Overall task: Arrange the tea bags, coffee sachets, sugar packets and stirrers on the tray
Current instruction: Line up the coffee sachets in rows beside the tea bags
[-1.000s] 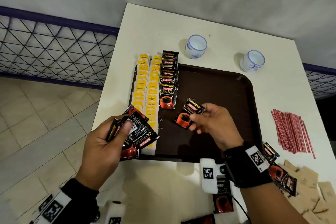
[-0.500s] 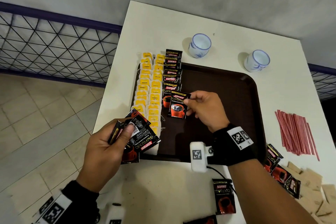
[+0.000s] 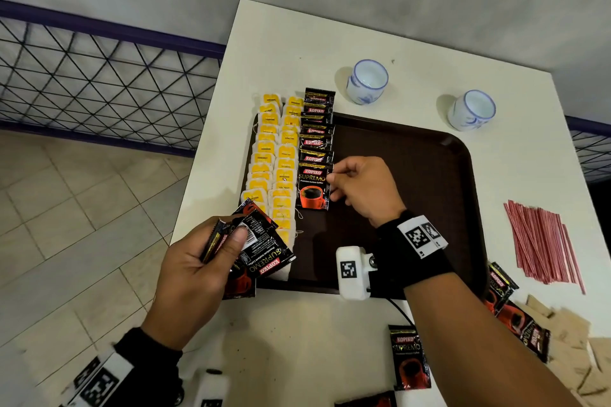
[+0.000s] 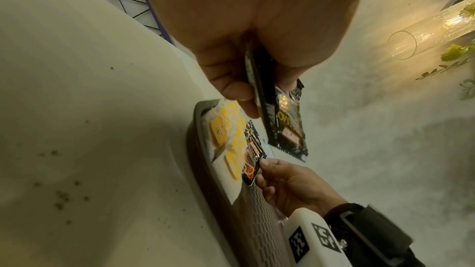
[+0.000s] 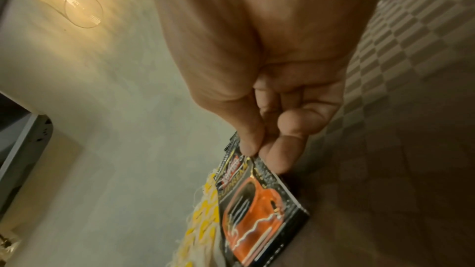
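while the right hand (image 3: 360,188) pinches a sachet (image 3: 312,187) onto the row, a slip could scatter it.
that sachet lies on the tray (image 3: 429,155), overlapping the coffee column (image 3: 317,129) beside the tea bags (image 3: 276,155); dragging it on release might nudge the shingled pile or catch a tea string. the left hand (image 3: 195,271) clamps a fanned stack (image 3: 254,248) under its thumb, and loosening could spill them. stirrers (image 3: 542,241) and sugar packets (image 3: 568,334) wait off the tray.

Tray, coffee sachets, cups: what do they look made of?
Tray: likely plastic, dark brown, matte, its floor textured in the wrist views. Coffee sachets: glossy printed film with crimped edges. Cups: probably glazed ceramic, white with blue pattern.
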`<state>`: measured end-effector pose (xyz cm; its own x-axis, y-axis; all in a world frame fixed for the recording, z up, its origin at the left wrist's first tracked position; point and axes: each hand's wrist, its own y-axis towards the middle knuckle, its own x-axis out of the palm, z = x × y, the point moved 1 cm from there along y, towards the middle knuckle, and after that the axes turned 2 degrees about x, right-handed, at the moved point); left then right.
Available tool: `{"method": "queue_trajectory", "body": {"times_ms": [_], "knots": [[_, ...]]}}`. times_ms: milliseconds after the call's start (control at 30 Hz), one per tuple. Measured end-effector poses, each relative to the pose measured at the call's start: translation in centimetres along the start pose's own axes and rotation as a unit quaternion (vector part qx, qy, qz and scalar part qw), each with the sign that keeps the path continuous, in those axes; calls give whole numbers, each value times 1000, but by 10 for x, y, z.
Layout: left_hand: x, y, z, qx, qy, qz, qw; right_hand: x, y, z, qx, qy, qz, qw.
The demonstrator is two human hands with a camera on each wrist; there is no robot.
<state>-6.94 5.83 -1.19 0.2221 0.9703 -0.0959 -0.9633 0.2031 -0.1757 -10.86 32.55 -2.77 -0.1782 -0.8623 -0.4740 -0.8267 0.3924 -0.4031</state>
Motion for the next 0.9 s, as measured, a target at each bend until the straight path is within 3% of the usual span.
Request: {"method": "queue_trajectory", "body": {"times_ms": [900], "knots": [[4, -4, 1, -9, -5, -11, 1000, 8, 3, 1, 45, 2, 58, 997]]}}
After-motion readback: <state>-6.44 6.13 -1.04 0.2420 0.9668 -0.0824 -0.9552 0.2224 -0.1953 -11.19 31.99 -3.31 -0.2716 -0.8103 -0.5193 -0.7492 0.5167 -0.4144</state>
